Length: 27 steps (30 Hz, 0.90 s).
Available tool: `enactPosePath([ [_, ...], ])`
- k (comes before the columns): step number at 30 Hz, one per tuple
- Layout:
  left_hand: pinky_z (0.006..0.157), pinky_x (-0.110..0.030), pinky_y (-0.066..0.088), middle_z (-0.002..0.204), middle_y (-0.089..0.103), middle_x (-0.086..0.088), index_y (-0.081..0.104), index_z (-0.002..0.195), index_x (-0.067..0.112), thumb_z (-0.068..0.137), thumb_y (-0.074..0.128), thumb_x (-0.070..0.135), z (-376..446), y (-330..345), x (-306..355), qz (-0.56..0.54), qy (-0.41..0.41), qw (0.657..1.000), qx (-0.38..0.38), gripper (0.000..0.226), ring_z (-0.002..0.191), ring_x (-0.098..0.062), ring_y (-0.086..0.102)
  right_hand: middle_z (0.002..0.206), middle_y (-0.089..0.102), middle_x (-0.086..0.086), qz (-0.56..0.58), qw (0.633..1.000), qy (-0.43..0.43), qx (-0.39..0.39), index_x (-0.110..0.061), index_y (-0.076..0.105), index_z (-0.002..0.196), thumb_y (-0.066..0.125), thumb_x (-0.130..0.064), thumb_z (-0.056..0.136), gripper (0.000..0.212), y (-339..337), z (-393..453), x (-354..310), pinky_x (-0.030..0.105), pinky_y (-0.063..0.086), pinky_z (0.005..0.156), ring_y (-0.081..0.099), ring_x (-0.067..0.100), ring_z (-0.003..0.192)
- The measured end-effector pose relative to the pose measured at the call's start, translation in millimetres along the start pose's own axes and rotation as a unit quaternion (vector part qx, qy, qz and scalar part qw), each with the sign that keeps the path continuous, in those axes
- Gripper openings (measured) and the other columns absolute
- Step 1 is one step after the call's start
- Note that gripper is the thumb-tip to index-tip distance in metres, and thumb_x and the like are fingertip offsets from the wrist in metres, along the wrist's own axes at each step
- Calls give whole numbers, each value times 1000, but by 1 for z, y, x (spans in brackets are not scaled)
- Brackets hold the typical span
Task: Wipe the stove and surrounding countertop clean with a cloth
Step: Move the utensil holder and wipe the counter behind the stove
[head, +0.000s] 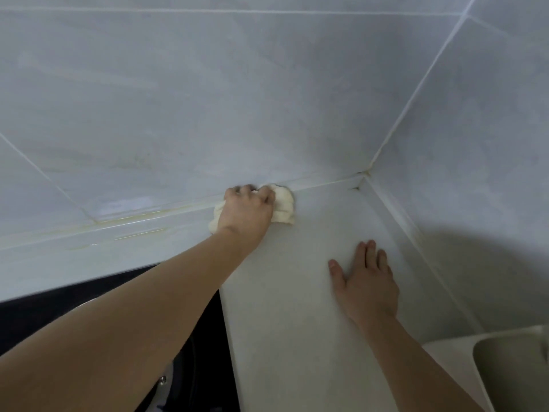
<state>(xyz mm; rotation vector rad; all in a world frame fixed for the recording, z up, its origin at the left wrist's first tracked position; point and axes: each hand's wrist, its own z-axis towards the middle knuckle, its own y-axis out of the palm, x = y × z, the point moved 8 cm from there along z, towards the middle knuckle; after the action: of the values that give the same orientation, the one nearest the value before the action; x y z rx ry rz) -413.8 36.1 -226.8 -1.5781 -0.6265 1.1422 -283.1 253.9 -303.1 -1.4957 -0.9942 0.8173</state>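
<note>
Against the back of the kitchen we count two tiled walls [267, 99] meeting in one corner at upper right, grey-white tiles with pale grout lines. Below them, one white countertop [297, 292] with a raised lip along both walls; yellowish streaks run along the back lip on the left. One black stove [59, 307] sits at lower left, mostly covered by our left forearm, its right edge flush with the countertop. One pale sink [511, 370] shows at the lower right corner, partly cut off by the frame.

Two hands, one cloth. Our left hand [246, 212] reaches to the back lip, fingers curled tight and clamped on the cream cloth [283, 206], which is bunched and pressed where countertop meets wall, right of the stove. Cloth pokes out on both sides of the fist. Our right hand [368, 281] lies palm down on the countertop, well apart from the cloth, fingers straight and close together, thumb spread to the left, holding nothing.
</note>
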Motion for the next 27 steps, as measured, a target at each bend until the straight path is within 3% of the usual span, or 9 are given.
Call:
enactPosePath([
  [5,87,-37,43,144,47,9,46,140,35,95,55,23,-46,19,-64,-28,-68,997,-35,47,128,-23,52,172,10,11,12,1000,-5,-7,-7,12,164,19,-70,100,90,-3,-2,0,40,20,126,16,31,157],
  [9,88,-38,44,142,52,8,49,138,37,94,59,27,-71,29,-96,-33,-129,987,-93,46,125,-20,54,173,6,10,40,998,-6,-38,-7,9,164,26,-70,100,91,-1,5,2,40,18,126,12,30,158],
  [12,89,-36,44,137,55,5,52,138,33,94,60,24,-84,25,-102,-21,-163,976,-143,45,123,-21,57,173,3,9,147,984,8,-95,-7,9,164,34,-66,102,89,-11,4,8,42,14,128,7,26,159],
  [16,82,-36,45,128,61,0,57,135,26,98,49,19,-98,5,-105,-21,-182,966,-183,39,116,-25,60,169,25,7,301,953,4,-38,-12,24,163,47,-49,105,73,-43,-54,19,41,23,126,24,23,155],
  [18,79,-37,44,128,59,-1,58,135,29,95,51,16,-107,-6,-97,-35,-157,978,-130,43,114,-26,57,148,54,-2,387,922,-9,-14,-24,48,150,56,-41,103,51,-52,-105,29,34,42,113,52,17,134],
  [20,79,-40,47,129,60,-3,60,135,28,87,61,13,-116,-21,-77,-76,-105,991,-45,51,109,-30,58,112,71,-15,453,891,19,-15,-35,67,113,66,-33,99,14,-49,-152,42,18,51,84,68,6,97],
  [21,78,-42,49,127,63,-4,64,133,26,81,68,9,-121,-30,-61,-100,-71,992,-6,55,105,-33,59,94,74,-16,489,871,42,-29,-34,69,94,69,-30,97,5,-41,-174,51,19,52,75,69,6,83],
  [24,73,-44,50,121,66,-2,69,127,24,73,77,6,-149,-60,-1,-141,23,984,102,58,96,-35,61,73,75,-5,569,810,134,-56,-22,71,75,69,-21,98,23,-13,-233,82,35,52,66,69,13,65],
  [27,76,-44,48,125,64,1,65,131,29,74,76,11,-182,-60,60,-175,68,979,83,61,100,-32,57,82,80,0,628,740,231,-59,-10,72,85,57,-5,102,23,-4,-282,111,30,46,53,67,16,57],
])
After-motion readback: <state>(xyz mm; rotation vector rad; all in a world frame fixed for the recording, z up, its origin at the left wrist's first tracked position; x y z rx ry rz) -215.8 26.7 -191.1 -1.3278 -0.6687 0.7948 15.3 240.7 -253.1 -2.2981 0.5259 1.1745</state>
